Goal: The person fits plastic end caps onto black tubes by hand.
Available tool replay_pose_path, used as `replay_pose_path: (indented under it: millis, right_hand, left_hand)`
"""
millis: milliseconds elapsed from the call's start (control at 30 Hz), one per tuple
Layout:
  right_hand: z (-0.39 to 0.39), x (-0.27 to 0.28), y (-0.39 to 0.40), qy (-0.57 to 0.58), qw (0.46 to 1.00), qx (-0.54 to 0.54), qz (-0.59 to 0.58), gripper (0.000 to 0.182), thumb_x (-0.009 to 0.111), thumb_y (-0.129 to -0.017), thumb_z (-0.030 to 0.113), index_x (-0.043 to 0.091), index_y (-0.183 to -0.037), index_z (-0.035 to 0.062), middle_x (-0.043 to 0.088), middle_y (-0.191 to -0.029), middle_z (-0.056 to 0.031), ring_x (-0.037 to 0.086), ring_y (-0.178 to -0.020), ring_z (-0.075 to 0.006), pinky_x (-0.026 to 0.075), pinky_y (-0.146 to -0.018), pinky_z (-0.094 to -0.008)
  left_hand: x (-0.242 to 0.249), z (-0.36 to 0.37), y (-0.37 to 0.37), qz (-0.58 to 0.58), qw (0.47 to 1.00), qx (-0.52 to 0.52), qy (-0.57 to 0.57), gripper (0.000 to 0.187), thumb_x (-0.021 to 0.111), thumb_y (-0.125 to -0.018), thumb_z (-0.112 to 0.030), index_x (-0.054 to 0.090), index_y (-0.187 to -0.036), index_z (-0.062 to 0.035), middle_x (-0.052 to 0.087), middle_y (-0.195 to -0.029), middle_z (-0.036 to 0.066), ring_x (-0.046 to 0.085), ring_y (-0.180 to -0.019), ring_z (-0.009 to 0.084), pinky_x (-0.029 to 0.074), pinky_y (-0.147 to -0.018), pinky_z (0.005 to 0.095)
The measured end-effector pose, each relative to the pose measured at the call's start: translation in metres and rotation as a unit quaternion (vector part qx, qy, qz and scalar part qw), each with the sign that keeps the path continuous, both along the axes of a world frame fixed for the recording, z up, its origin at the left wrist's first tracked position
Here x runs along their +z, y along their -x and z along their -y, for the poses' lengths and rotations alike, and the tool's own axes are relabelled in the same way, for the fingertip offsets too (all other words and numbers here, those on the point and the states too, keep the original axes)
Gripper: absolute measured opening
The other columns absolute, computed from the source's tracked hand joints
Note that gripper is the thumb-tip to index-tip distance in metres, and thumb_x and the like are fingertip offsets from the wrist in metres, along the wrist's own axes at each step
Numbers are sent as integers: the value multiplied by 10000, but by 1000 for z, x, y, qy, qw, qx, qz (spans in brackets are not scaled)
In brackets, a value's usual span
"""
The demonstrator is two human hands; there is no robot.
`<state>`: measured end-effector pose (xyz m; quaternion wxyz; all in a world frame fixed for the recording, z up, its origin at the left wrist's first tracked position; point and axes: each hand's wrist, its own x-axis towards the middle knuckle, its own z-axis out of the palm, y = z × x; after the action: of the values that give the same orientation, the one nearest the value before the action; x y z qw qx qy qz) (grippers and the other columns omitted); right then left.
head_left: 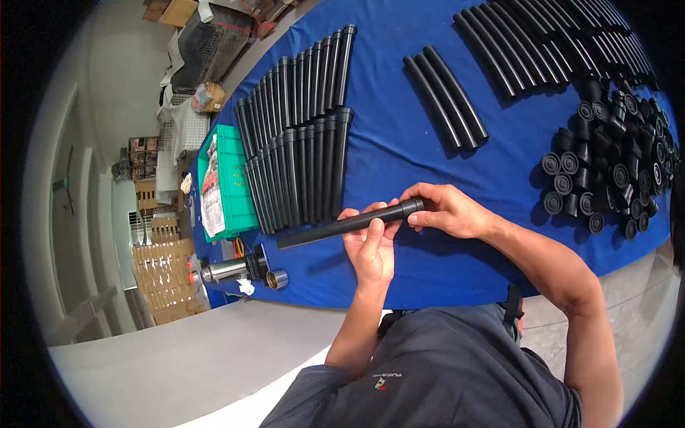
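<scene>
A black tube lies across my left hand, whose fingers wrap round its middle. At the tube's right end sits a black cap, gripped between the thumb and fingers of my right hand. The tube is held slightly tilted over the blue cloth, its free end pointing left. Beyond my hands, three loose black tubes lie side by side. Two rows of capped tubes are laid out to the left.
A heap of black caps lies at the right, below rows of bare tubes. On the left stand a green crate and a metal flask, with a small metal cup near the edge of the blue cloth.
</scene>
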<state>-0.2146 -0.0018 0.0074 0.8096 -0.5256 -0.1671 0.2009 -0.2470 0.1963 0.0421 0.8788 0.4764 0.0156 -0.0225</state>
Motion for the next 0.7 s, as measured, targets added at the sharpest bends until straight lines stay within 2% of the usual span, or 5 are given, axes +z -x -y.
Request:
replay_pose_path:
  millis: [133, 233, 433, 600, 700]
  right_hand:
    - [3, 6, 0, 75, 995, -17, 64, 298, 676, -971, 106, 596, -1223, -32, 663, -853, -80, 649, -776, -139, 544, -720, -328]
    - [-2, 3, 2, 32, 998, -36, 35, 296, 672, -964, 104, 600, -1215, -34, 673, -853, -95, 666, -774, -157, 540, -704, -339]
    - [2, 5, 0, 71, 995, -44, 59, 301, 678, -950, 118, 607, -1196, -39, 678, -864, -124, 679, -774, -184, 536, -712, -362]
    - [4, 8, -1, 137, 982, -57, 119, 332, 695, -914, 156, 620, -1166, -47, 680, -894, -179, 686, -805, -303, 523, -731, -410]
    - [3, 4, -2, 186, 959, -78, 199, 344, 699, -900, 166, 623, -1159, -47, 677, -907, -203, 675, -834, -355, 518, -752, -431]
  left_hand:
    - [-4, 0, 4, -4, 1000, 13, -22, 378, 644, -971, 11, 476, -1249, -182, 678, -1197, 177, 649, -1194, 375, 599, -999, 480]
    - [-2, 5, 3, -9, 1000, 30, 1, 373, 643, -970, 14, 486, -1248, -178, 681, -1190, 178, 652, -1190, 373, 611, -979, 473]
    - [-6, 13, 3, -24, 998, 52, 10, 347, 643, -971, 8, 514, -1235, -176, 681, -1193, 174, 657, -1183, 364, 627, -949, 461]
    - [-14, 12, 10, -61, 995, 66, 42, 327, 640, -976, -3, 527, -1226, -182, 684, -1188, 174, 658, -1182, 358, 631, -941, 436]
    - [-20, 10, 13, -77, 993, 66, 60, 311, 638, -982, -16, 535, -1223, -184, 685, -1189, 173, 657, -1186, 354, 626, -951, 431]
